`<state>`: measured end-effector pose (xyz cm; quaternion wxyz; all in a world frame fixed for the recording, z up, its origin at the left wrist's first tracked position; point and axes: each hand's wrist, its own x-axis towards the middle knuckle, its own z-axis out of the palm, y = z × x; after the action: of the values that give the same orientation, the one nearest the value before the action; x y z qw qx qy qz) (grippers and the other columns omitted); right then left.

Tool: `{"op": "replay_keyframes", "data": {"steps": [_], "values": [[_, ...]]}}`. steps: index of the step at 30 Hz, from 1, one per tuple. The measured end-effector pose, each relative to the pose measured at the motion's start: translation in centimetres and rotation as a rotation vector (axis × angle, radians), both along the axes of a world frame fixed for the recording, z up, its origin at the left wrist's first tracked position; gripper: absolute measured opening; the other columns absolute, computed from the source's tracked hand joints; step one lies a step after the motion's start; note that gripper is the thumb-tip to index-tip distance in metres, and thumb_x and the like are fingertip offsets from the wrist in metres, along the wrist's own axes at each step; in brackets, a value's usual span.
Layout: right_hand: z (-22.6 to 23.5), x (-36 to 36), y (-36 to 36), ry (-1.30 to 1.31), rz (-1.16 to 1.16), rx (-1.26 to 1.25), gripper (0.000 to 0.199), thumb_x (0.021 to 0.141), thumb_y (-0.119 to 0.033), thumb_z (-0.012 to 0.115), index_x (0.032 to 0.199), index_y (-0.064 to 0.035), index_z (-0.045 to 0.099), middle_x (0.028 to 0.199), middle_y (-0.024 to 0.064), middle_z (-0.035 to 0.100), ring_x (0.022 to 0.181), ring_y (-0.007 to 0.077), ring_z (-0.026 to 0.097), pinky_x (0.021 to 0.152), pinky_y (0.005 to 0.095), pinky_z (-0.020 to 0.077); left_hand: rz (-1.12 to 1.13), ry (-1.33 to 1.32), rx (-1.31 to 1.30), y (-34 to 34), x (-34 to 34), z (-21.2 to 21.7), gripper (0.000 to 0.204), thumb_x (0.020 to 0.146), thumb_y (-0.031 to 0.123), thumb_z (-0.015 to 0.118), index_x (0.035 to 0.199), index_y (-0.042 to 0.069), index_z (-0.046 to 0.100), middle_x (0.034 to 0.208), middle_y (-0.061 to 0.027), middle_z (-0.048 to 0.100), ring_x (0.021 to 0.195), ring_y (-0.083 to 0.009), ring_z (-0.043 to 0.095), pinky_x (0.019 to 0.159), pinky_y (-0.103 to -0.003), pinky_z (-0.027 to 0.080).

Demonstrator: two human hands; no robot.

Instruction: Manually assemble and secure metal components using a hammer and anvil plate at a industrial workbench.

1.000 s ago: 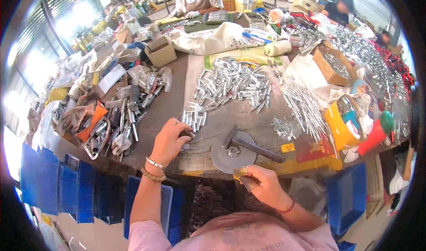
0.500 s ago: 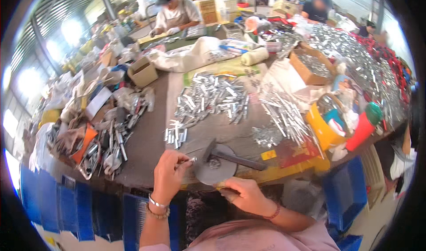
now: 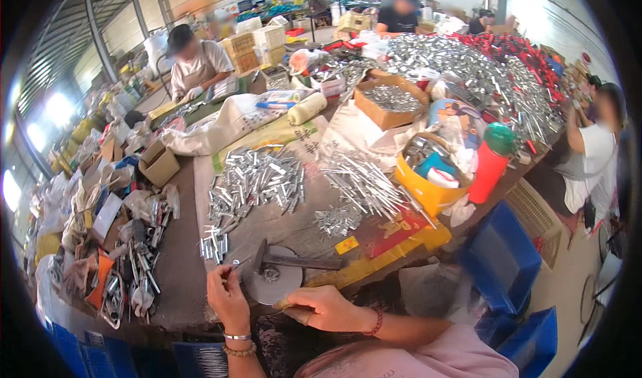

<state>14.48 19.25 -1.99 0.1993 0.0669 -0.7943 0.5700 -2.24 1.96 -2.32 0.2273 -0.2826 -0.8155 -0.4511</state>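
From my end, taking the round grey plate (image 3: 284, 291) near the desk (image 3: 179, 261) edge as the clock's centre, I have the left hand (image 3: 226, 296) at 9 o'clock, its fingertips pinched close on what looks like a small shiny metal piece (image 3: 236, 263), which sits just off the plate's rim. The right hand (image 3: 328, 309) is at 4 o'clock, thumb and forefinger drawn narrow by the rim; I cannot tell whether they grip anything. A hammer (image 3: 309, 263) lies across the plate, head toward 11 o'clock, handle toward 2, with a little clump of metal bits (image 3: 270, 275) beside its head. A heap of short metal tubes (image 3: 257, 177) spreads at 12 o'clock, a few more tubes (image 3: 214, 244) lie at 10, and long thin rods (image 3: 371, 185) fan out between 1 and 2, beyond a pile of small metal parts (image 3: 338, 221). I judge the step in hand to be handling a single piece beside the plate. The next move, I'd say, calls for a light, steady pinch and care around the hammer.
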Motion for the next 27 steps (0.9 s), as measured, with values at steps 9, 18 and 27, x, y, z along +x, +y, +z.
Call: {"op": "replay_keyframes", "data": {"steps": [9,18,27], "values": [[2.4,0.6,4.7,0.210,-0.164,0.108,0.028,0.095,-0.009,0.078,0.123,-0.0059,0.074,0.105,0.0171,0.077,0.093,0.0389,0.077,0.078,0.0427,0.0605,0.028,-0.043,-0.030,-0.2,-0.4,-0.8,0.007,0.107,0.006,0.069,0.112,0.000,0.068,0.099,-0.0093,0.069,0.092,-0.0203,0.066,0.081,-0.035,0.052],[-0.6,1.4,5.7,0.179,-0.502,0.352,0.032,0.088,-0.005,0.079,0.120,-0.0086,0.076,0.097,0.0117,0.077,0.082,0.0315,0.076,0.072,0.0408,0.0595,0.038,-0.013,0.004,-0.5,-0.7,-1.1,0.012,0.108,0.008,0.070,0.111,-0.002,0.065,0.101,-0.0148,0.069,0.092,-0.0314,0.066,0.086,-0.041,0.053],[-1.0,1.5,5.6,0.188,-0.536,0.391,0.032,0.090,-0.010,0.076,0.121,-0.0099,0.072,0.105,0.0113,0.077,0.092,0.0355,0.076,0.076,0.0450,0.0612,0.040,-0.011,0.004,-0.5,-0.9,-1.5,0.011,0.108,0.007,0.069,0.110,-0.003,0.064,0.100,-0.0118,0.068,0.089,-0.0248,0.063,0.081,-0.038,0.052]]}}
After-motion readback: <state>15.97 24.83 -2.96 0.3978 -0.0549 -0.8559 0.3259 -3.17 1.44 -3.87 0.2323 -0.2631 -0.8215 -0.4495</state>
